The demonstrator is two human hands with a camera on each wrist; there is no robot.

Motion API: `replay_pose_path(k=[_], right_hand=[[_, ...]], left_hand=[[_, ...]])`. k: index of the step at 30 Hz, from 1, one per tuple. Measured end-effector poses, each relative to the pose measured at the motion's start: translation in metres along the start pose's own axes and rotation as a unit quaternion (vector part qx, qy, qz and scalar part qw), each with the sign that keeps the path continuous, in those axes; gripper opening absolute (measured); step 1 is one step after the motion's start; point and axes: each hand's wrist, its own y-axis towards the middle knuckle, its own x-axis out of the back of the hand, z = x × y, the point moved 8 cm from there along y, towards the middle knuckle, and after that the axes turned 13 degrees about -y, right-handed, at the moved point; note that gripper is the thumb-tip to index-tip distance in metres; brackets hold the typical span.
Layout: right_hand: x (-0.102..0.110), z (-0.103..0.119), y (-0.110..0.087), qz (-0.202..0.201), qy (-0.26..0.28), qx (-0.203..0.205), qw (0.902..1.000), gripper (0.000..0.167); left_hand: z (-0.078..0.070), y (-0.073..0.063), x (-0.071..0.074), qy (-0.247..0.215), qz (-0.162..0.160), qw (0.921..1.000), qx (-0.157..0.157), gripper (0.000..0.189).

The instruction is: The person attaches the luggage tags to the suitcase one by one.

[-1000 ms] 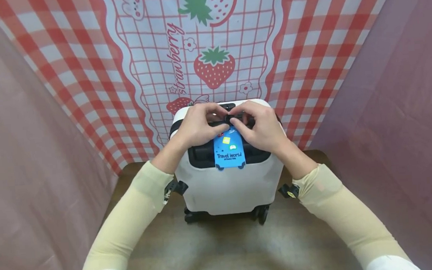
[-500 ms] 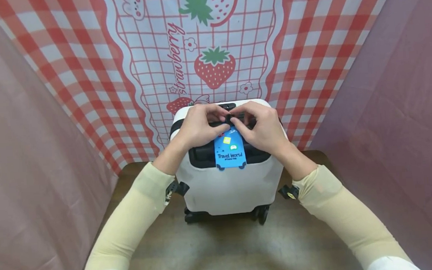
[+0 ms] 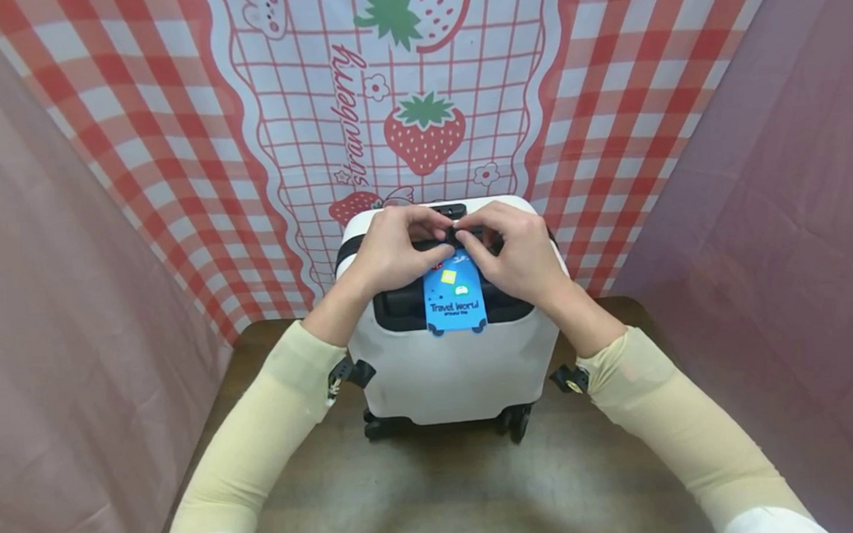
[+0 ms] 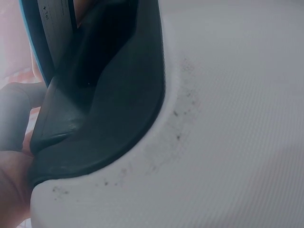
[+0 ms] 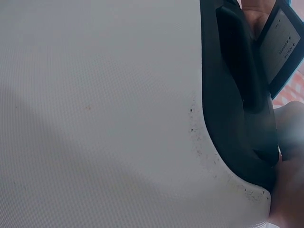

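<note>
A white suitcase stands upright with a black recessed panel near its top. In front of that panel hangs a blue luggage tag printed "Travel World". My left hand and right hand meet above the tag, and their fingertips pinch its small black strap by the suitcase's top handle. Fingers hide most of the strap, so I cannot tell whether it is fastened. The right wrist view shows the back of the tag, with name and address lines; the left wrist view catches only its edge.
The suitcase stands on its black wheels on a brown wooden surface. A red-checked strawberry cloth hangs close behind. Pinkish curtains close off both sides.
The tag has shifted very slightly to the right since the first frame. Both hands stay at the strap, with only small movements of the fingertips.
</note>
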Motion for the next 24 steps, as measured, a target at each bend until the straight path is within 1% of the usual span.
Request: replay_pose_path(k=[6, 9, 11, 13, 15, 17, 20, 24], right_hand=[[0.001, -0.001, -0.001, -0.002, -0.004, -0.009, 0.9999, 0.017], [0.002, -0.005, -0.001, -0.003, 0.014, -0.02, 0.9997, 0.017], [0.002, -0.01, -0.001, 0.002, 0.036, -0.036, 0.9987, 0.016], [0.002, -0.014, 0.0, 0.017, 0.051, -0.06, 0.9967, 0.015], [0.0, -0.018, 0.001, 0.04, 0.056, -0.086, 0.994, 0.015], [-0.002, -0.019, 0.002, 0.064, 0.052, -0.104, 0.9912, 0.016], [-0.005, -0.019, 0.002, 0.094, 0.044, -0.109, 0.9887, 0.018], [-0.007, -0.017, 0.002, 0.112, 0.053, -0.098, 0.9875, 0.018]], left_hand=[[-0.001, -0.001, 0.0, -0.004, -0.008, 0.9999, -0.01, 0.03], [-0.002, -0.001, 0.0, -0.019, -0.021, 0.9993, -0.024, 0.026], [-0.003, -0.001, 0.001, -0.028, -0.032, 0.9986, -0.031, 0.024], [-0.003, 0.0, 0.001, -0.034, -0.039, 0.998, -0.036, 0.024], [-0.003, 0.0, 0.001, -0.039, -0.042, 0.9975, -0.041, 0.021], [-0.004, 0.0, 0.001, -0.045, -0.038, 0.9973, -0.044, 0.019], [-0.004, -0.001, 0.001, -0.052, -0.031, 0.997, -0.047, 0.017], [-0.004, -0.001, 0.001, -0.054, -0.025, 0.9971, -0.048, 0.015]])
